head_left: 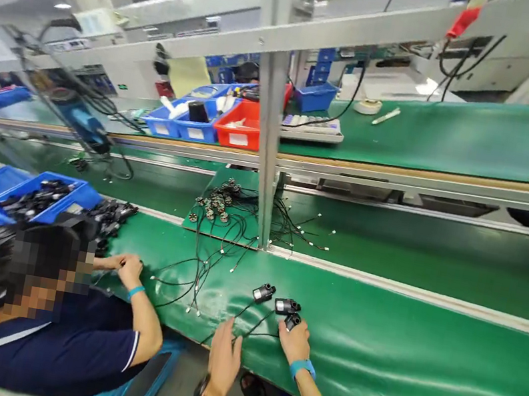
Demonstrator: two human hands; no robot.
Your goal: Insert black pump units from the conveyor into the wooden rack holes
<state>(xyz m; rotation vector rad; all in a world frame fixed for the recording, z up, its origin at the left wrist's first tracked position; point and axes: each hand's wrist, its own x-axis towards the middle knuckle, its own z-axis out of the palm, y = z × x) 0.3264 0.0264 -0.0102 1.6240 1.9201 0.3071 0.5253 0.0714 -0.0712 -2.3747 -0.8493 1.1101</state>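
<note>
On the green mat (371,351), near its front edge, my right hand (295,342) has its fingers closed round a small black device (292,322) with a cable. My left hand (225,353) is over the mat's edge beside thin black cables, its fingers extended and the thumb apart. Just beyond my right hand lies a second black device (285,306) with a white label. A third black device (263,292) rests further left, its cable running toward my left hand.
A co-worker (68,341) sits close on the left, hands at the mat. Cabled round parts (217,202) lie beyond, beside an upright metal post (265,157). Blue bins (7,189) with black parts stand far left. A shelf (430,148) crosses behind.
</note>
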